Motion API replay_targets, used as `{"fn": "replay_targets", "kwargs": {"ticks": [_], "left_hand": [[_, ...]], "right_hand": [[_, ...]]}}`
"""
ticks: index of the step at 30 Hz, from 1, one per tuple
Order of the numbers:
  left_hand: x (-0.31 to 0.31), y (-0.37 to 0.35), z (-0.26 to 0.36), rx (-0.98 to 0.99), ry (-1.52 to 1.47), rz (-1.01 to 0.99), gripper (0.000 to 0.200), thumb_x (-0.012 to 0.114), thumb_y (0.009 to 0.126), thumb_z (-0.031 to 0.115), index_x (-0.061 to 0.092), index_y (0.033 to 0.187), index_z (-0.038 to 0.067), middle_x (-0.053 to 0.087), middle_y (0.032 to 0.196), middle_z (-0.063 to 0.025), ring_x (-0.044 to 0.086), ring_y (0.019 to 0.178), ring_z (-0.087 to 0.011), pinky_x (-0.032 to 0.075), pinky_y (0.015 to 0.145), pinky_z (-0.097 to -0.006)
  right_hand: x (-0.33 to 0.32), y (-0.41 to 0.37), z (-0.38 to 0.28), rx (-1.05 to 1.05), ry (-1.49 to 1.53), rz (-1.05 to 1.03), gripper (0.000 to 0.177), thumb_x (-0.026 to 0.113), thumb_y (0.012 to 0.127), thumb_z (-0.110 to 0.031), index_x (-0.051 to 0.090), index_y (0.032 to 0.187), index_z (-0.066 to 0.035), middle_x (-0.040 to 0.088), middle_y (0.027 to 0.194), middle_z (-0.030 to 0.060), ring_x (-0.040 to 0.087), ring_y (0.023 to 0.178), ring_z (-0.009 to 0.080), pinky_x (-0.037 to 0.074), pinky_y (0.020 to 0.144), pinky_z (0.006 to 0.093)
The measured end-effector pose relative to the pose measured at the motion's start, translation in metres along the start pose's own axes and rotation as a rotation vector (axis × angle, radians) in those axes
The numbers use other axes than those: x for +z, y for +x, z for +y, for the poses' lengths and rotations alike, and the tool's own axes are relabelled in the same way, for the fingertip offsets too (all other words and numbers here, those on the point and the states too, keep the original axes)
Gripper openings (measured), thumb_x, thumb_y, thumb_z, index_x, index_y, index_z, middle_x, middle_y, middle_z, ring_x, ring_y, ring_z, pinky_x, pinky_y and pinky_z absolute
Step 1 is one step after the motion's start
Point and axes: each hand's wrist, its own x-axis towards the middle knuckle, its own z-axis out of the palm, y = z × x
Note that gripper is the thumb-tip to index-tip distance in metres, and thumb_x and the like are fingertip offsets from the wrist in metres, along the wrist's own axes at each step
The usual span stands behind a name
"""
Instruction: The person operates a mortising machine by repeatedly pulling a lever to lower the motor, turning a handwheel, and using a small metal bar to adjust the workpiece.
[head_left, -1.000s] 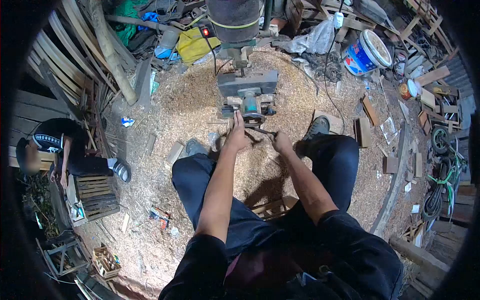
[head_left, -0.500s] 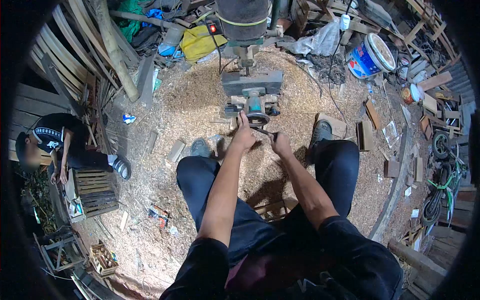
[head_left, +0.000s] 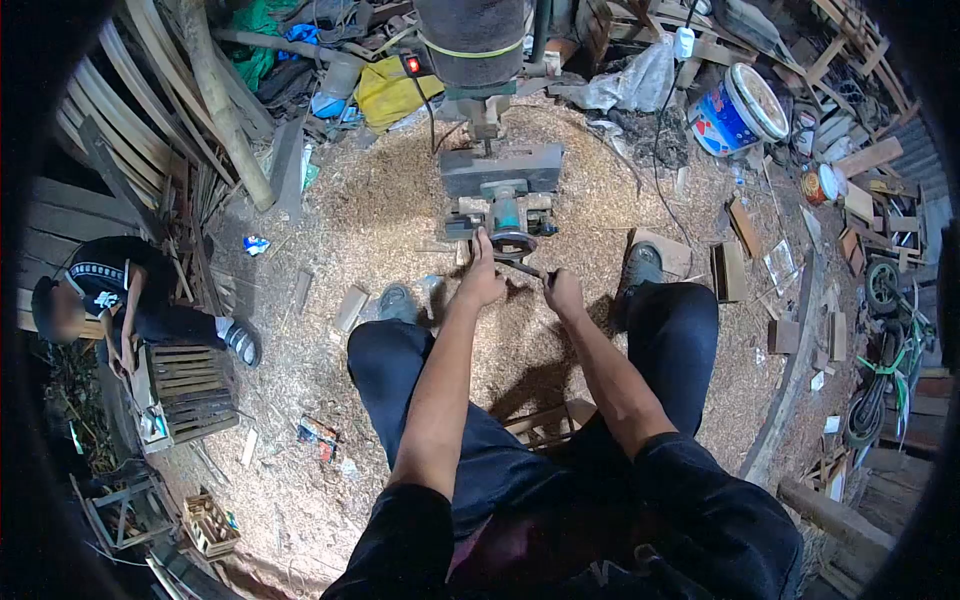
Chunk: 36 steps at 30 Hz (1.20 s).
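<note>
In front of me stands a machine with a dark cylindrical upper body (head_left: 472,60). Below it are a grey metal block (head_left: 500,172), a teal-painted part (head_left: 506,212) and a round handwheel (head_left: 513,244). My left hand (head_left: 482,280) is at the wheel's left side, its fingers stretched forward; whether they touch the rim I cannot make out. My right hand (head_left: 564,292) is closed around the end of a dark rod (head_left: 524,268) that runs left toward the wheel. My knees are spread on either side.
Wood shavings (head_left: 390,190) cover the ground. A person (head_left: 125,290) sits at the left beside a slatted crate (head_left: 190,390). A paint bucket (head_left: 740,110), wood blocks (head_left: 729,272) and a green motorbike (head_left: 885,365) are at the right. A black cable (head_left: 658,160) trails near the machine.
The view has shifted slightly, and the machine sits a little lower in it. Both hands keep almost the same places. The seated person's hands have moved slightly.
</note>
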Motion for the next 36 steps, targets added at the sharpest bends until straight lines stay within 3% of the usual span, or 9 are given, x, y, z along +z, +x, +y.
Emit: {"fn": "replay_targets", "kwargs": {"ticks": [3,8,13,21,23,28,31,32,36], "left_hand": [[0.016,0.012,-0.027,0.122,0.077,0.070,0.109,0.064,0.084,0.014,-0.021,0.150,0.001,0.005,0.159,-0.0322,0.031,0.141,-0.0439,0.036,0.112,-0.0401],[-0.039,0.018,0.002,-0.084,-0.108,0.113,0.055,0.060,0.090,0.015,0.045,0.141,-0.002,0.051,0.140,-0.0250,0.048,0.131,-0.0393,0.038,0.111,-0.0382],[-0.137,0.030,0.092,0.475,0.079,0.798,0.060,0.056,0.091,0.010,0.035,0.145,-0.006,0.040,0.147,-0.0295,0.039,0.137,-0.0425,0.030,0.115,-0.0445],[-0.288,0.070,0.246,0.794,0.219,1.155,0.075,0.057,0.094,0.039,0.029,0.149,-0.003,0.028,0.155,-0.0270,0.027,0.144,-0.0416,0.025,0.115,-0.0512],[-0.292,0.081,0.256,0.808,0.231,1.238,0.066,0.063,0.092,0.036,0.039,0.137,-0.007,0.039,0.144,-0.0297,0.035,0.137,-0.0445,0.028,0.113,-0.0489],[-0.286,0.087,0.256,0.863,0.168,1.322,0.056,0.066,0.091,0.035,0.046,0.124,-0.005,0.049,0.130,-0.0273,0.042,0.128,-0.0462,0.032,0.110,-0.0503],[-0.286,0.085,0.256,0.856,0.170,1.297,0.056,0.066,0.091,0.037,0.046,0.124,-0.003,0.048,0.131,-0.0259,0.042,0.129,-0.0452,0.032,0.109,-0.0508],[-0.287,0.087,0.256,0.855,0.157,1.301,0.057,0.067,0.090,0.038,0.046,0.124,-0.002,0.048,0.131,-0.0246,0.042,0.129,-0.0444,0.033,0.108,-0.0511],[-0.285,0.082,0.254,0.828,0.177,1.290,0.055,0.065,0.092,0.037,0.045,0.124,-0.004,0.047,0.133,-0.0274,0.040,0.130,-0.0455,0.030,0.110,-0.0509]], "right_hand": [[-0.012,-0.004,0.001,0.048,0.037,-0.016,0.042,0.064,0.090,-0.032,0.067,0.074,0.007,0.063,0.074,0.0318,0.064,0.074,0.0490,0.052,0.070,0.0544],[-0.065,0.032,-0.056,0.133,-0.051,0.090,0.030,0.066,0.086,-0.024,0.067,0.099,0.003,0.065,0.098,0.0300,0.063,0.094,0.0461,0.050,0.083,0.0533],[-0.162,0.135,-0.145,-0.386,0.289,0.649,0.041,0.066,0.087,-0.026,0.058,0.113,0.004,0.063,0.103,0.0278,0.060,0.101,0.0437,0.047,0.089,0.0490],[-0.347,0.246,-0.308,-0.381,0.870,0.617,0.066,0.061,0.092,-0.051,0.057,0.124,0.007,0.065,0.116,0.0216,0.060,0.114,0.0300,0.043,0.099,0.0396],[-0.369,0.275,-0.328,-0.386,0.925,0.638,0.073,0.058,0.092,-0.056,0.055,0.127,0.008,0.064,0.119,0.0212,0.059,0.115,0.0298,0.042,0.101,0.0392],[-0.435,0.299,-0.374,-0.509,1.078,0.203,0.081,0.033,0.096,-0.070,0.065,0.103,0.004,0.067,0.075,0.0080,0.064,0.069,0.0174,0.052,0.080,0.0324],[-0.480,0.259,-0.400,-0.582,1.219,0.028,0.083,0.028,0.094,-0.075,0.065,0.091,0.000,0.057,0.064,0.0017,0.056,0.059,0.0135,0.049,0.066,0.0298],[-0.487,0.325,-0.396,-0.581,1.045,-0.154,0.073,0.043,0.098,-0.060,0.067,0.111,0.007,0.066,0.082,0.0135,0.063,0.080,0.0254,0.048,0.076,0.0345],[-0.492,0.247,-0.401,-0.546,1.023,-0.300,0.083,0.031,0.089,-0.081,0.062,0.080,-0.004,0.047,0.057,-0.0013,0.045,0.049,0.0128,0.041,0.055,0.0274]]}}
